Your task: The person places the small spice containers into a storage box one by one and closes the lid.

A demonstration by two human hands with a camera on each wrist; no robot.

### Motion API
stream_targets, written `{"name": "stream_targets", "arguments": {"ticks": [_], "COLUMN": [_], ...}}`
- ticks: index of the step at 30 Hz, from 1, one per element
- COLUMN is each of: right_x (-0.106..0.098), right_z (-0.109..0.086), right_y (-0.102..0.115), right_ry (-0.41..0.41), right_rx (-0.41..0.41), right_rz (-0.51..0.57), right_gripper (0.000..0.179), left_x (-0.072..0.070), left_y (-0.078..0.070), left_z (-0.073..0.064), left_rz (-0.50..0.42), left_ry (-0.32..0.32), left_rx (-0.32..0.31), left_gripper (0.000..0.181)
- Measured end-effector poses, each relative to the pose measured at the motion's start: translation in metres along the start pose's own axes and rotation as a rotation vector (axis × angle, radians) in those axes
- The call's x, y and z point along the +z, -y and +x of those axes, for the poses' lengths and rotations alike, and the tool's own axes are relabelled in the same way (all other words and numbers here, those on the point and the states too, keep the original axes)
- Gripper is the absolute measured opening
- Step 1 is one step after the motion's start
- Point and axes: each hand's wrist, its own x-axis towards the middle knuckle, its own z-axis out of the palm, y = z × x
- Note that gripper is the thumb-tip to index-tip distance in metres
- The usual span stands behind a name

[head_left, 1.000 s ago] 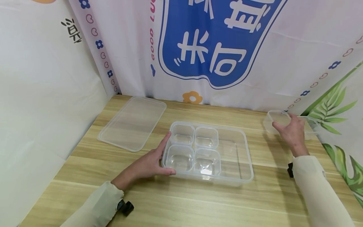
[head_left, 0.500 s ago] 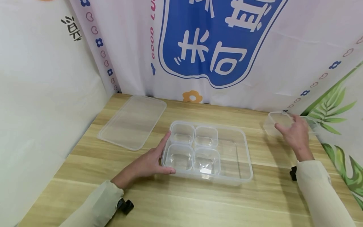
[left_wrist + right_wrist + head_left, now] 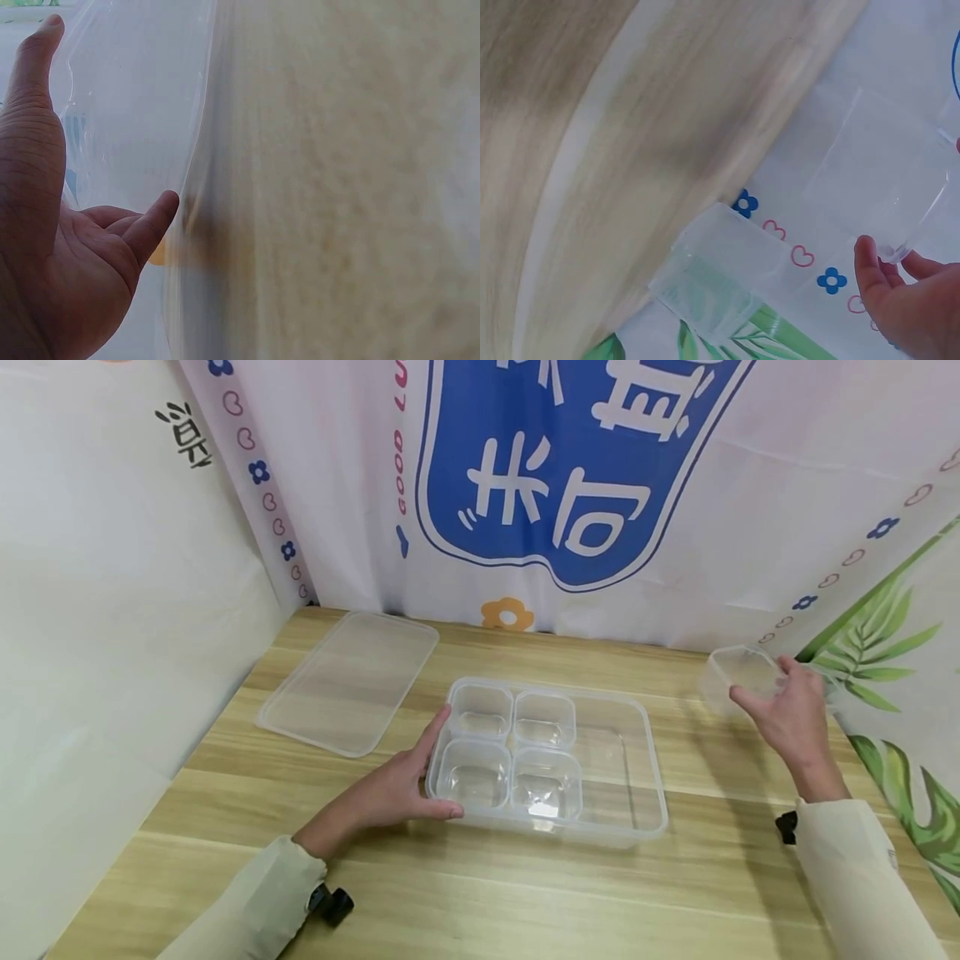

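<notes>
A large clear plastic container [image 3: 658, 777] stands mid-table with several small clear cups [image 3: 474, 774] filling its left half. My left hand [image 3: 397, 792] rests against its left end, fingers straight along the wall and thumb along the front; the left wrist view shows this left hand [image 3: 67, 225] beside the clear wall [image 3: 142, 105]. At the far right my right hand [image 3: 787, 714] grips another small clear cup [image 3: 738, 670] by its rim, held just off the table. In the right wrist view that held cup [image 3: 877, 180] hangs in my fingertips [image 3: 868, 266].
A clear flat lid [image 3: 348, 681] lies at the back left of the wooden table [image 3: 525, 893]. One more small cup [image 3: 712, 281] sits at the table's right edge against the printed cloth backdrop [image 3: 540, 485]. The container's right half holds nothing.
My right hand has closed on the small cup and raised it slightly off the table. The left hand and the container have stayed put.
</notes>
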Motion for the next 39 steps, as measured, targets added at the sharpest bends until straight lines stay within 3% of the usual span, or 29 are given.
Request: {"name": "stream_targets", "arguments": {"ticks": [13, 27, 39], "right_x": [-0.009, -0.022, -0.026], "right_z": [-0.013, -0.03, -0.044], "right_y": [0.011, 0.034, 0.061], "right_ry": [0.003, 0.077, 0.126], "right_rx": [-0.067, -0.128, -0.254], "right_rz": [-0.019, 0.009, 0.096], "right_gripper": [0.084, 0.086, 0.082], "left_x": [0.001, 0.001, 0.0], "left_y": [0.001, 0.002, 0.001], "left_z": [0.0, -0.001, 0.0], "left_rz": [0.0, 0.002, 0.001], "left_ry": [-0.002, -0.003, 0.0], "left_rx": [0.005, 0.011, 0.012], "left_gripper": [0.135, 0.135, 0.134]}}
